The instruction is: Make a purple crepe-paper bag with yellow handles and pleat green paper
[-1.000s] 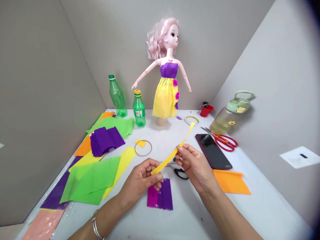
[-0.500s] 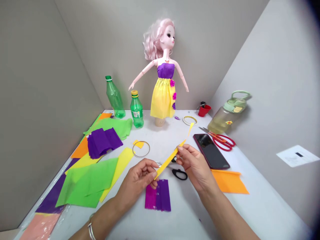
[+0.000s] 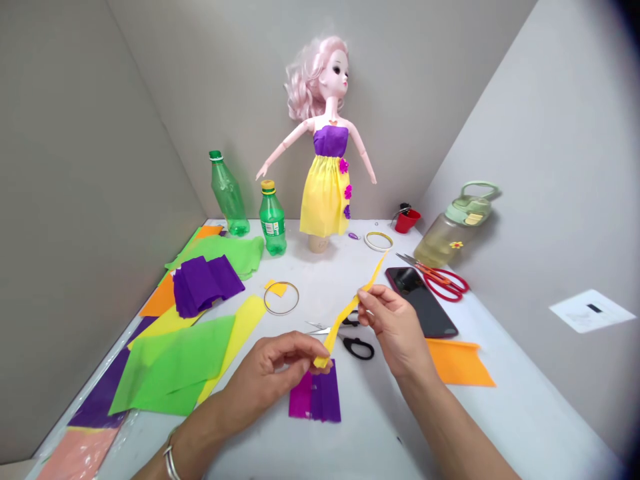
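A narrow yellow crepe paper strip [image 3: 343, 316] runs slantwise between my hands over the table. Its lower end sits among the fingertips of my left hand [image 3: 280, 363], whose thumb is a little apart from it. My right hand [image 3: 393, 323] pinches the strip higher up between thumb and fingers, and the thin tail points up beyond them. Beneath the strip lie black-handled scissors [image 3: 357, 348], partly covered. A folded magenta and purple piece of crepe paper [image 3: 325, 397] lies just below my left fingertips.
A doll [image 3: 325, 193] in a purple and yellow dress stands at the back. Crepe paper sheets [image 3: 175, 367] cover the left side, with green bottles [image 3: 273, 223] behind. Right are a phone [image 3: 425, 303], red-handled scissors [image 3: 445, 283], orange paper [image 3: 460, 363] and a water bottle [image 3: 445, 233]. A bangle [image 3: 281, 313] lies mid-table.
The strip, straight and taut before, now bends and twists. My left hand has shifted slightly right, with its thumb lower and off the strip. The right hand has moved a little right.
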{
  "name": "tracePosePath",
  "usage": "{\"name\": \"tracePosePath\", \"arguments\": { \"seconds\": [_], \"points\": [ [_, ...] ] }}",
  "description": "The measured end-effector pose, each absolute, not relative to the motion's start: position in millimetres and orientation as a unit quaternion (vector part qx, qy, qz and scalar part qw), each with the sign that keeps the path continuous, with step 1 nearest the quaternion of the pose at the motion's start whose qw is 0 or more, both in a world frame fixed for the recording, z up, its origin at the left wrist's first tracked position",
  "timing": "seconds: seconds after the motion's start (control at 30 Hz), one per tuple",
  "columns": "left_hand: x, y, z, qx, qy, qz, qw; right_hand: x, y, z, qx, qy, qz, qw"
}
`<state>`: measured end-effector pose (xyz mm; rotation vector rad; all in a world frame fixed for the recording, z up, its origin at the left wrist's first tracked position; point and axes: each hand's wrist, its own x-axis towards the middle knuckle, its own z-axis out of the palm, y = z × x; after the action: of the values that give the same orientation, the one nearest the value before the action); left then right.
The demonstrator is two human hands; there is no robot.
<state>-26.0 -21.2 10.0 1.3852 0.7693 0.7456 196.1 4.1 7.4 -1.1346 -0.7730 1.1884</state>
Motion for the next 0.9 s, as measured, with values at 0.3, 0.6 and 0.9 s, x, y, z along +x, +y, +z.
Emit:
{"name": "tracePosePath", "arguments": {
  "seconds": [0.3,0.6,0.9],
  "points": [
    [-32.6,-16.3,12.9,0.576,0.368,0.407,0.606,178.8,-4.2,6.9,-0.548,-0.481,0.487,0.481],
    [-39.6,-13.1,15.0,0.62,0.307,0.47,0.548,164.6,-15.1,-2.8,-0.562,-0.666,0.354,0.338],
    [-36.5,-5.8,10.8,0.567,0.41,0.459,0.548,157.6,-23.2,-0.8,-0.526,-0.744,0.323,0.255]
  ]
}}
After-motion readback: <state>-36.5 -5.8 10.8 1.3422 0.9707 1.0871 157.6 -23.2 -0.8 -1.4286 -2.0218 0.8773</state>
